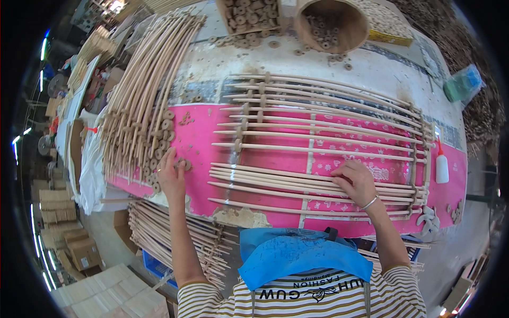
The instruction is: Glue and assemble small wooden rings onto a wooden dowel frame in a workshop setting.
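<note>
Your right hand [358,181] is the nearer one to the pale wooden rods [270,177], which lie at its nine o'clock and under its fingertips on the pink sheet [201,149] over the desk [220,59]; their long axis runs from nine to just past three, tapered tips toward nine. Its thumb and forefinger curl close to each other at the rods, though you cannot tell from here whether they clamp on one. Your left hand [172,176] is well apart from it at nine o'clock, with the rod tips at its three o'clock. Its thumb and forefinger look parted beside a small wooden disc [186,164], but whether it pinches that disc cannot be told; more loose discs [167,125] lie toward its eleven. As for writing, the striped shirt [313,297] bears large black lettering, upside down in view, with a winged motif; the pink sheet carries white printed patterns, the blue cloth [302,262] faint dark marks, and at two o'clock of your right hand a white bottle [442,168] shows no label you can read.
</note>
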